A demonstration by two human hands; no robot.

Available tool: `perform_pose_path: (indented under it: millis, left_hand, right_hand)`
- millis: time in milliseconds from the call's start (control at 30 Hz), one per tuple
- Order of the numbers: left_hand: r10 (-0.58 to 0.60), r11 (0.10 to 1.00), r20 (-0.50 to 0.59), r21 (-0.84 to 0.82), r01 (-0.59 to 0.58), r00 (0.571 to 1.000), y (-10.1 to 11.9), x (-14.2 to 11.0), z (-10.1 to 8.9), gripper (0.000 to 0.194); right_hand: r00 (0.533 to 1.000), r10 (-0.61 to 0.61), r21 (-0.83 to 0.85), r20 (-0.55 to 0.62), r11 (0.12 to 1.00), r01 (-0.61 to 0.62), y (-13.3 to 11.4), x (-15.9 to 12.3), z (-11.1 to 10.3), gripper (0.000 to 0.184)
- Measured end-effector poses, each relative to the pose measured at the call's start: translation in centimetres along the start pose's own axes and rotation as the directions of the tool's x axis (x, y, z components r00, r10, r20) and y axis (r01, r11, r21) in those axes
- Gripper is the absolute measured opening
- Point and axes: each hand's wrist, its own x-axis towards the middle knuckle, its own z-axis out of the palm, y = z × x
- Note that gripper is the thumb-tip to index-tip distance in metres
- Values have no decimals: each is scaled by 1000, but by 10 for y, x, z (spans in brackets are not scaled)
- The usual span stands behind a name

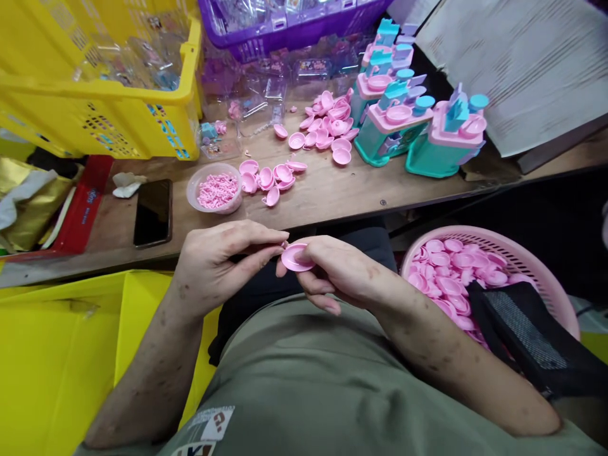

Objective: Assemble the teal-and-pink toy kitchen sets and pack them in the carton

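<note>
My right hand [339, 269] holds a small pink toy plate [295, 258] over my lap, fingers curled under it. My left hand [223, 259] pinches at the plate's left rim with thumb and fingertips; a tiny pink piece may be between them, too small to name. Straight ahead on the wooden table [332, 190] stands a clear bowl of small pink pieces [216, 189], with loose pink plates [270, 177] beside it. A larger heap of pink plates [327, 123] lies farther back.
A pink basket of plates [494, 244] sits at my right, partly under a black mesh item [522, 329]. Teal-and-pink toy sinks [418, 126] stand at the table's back right. A phone [152, 212], yellow crate [109, 82], purple crate [285, 25] and cardboard [513, 57] surround them.
</note>
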Motion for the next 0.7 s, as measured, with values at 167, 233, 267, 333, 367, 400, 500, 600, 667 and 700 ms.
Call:
perform_pose_path:
  millis: [167,233,267,333,367,400,500,600,667,700]
  left_hand:
    - [-3,1000,10,-31,3,1000,-3,2,0,21]
    - [7,1000,24,-27,-6,1000,-3,3,-1,22]
    - [14,1000,40,-26,-13,999,-2,4,-2,22]
    - [39,999,90,-22,-37,995,-1,5,-5,24]
    - [58,998,122,-22,-56,991,-1,7,-7,25]
    - [79,997,155,-24,-76,985,-1,8,-8,25]
    - [124,992,231,-56,-114,965,-4,13,-10,27]
    - [138,986,251,-127,-109,958,-11,19,-10,22]
    - [150,978,256,-180,-105,955,-16,23,-10,17]
    - [155,974,259,-204,-103,953,-18,25,-10,16]
  right_hand:
    - [999,-17,-20,34,1000,18,-1,-1,-2,28]
    - [999,-10,-14,42,1000,10,0,-1,-3,28]
    - [999,-4,-10,43,1000,4,0,-1,-3,27]
    - [999,-2,-4,44,1000,2,2,-1,-4,27]
    - [999,-10,-2,45,1000,10,3,0,-4,27]
    - [999,-20,0,46,1000,20,4,-1,-3,27]
    - [999,-32,9,32,999,31,6,-1,-2,27]
    - [1000,4,61,23,998,-6,5,-2,-2,24]
    - [998,22,97,52,995,-27,3,-2,-3,23]
    - [997,30,104,69,994,-37,1,-3,-3,23]
